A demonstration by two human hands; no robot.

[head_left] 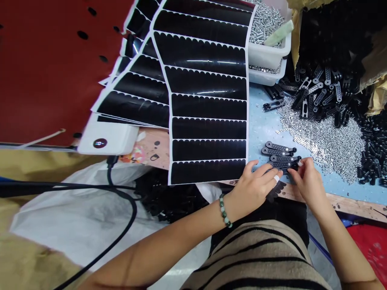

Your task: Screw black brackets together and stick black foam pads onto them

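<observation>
My left hand (256, 183) and my right hand (306, 179) meet at the near edge of the light blue table (260, 125). Between their fingertips they pinch a small black scalloped sticker strip (276, 191), which hangs over the table edge. Just beyond the fingers lie several flat black plastic arms with holes (279, 155), stacked side by side. A white tape wraps one left finger, and a green bead bracelet (225, 211) circles the left wrist. Left of the hands lies a sheet of black scalloped stickers (208, 104) on white backing.
More sticker sheets (136, 92) fan out to the left over a white device (105, 141) with a black cable (121, 193). Small silver nuts (329, 141) and black plastic arms (326, 92) are heaped at right. White bins of screws (266, 24) stand behind.
</observation>
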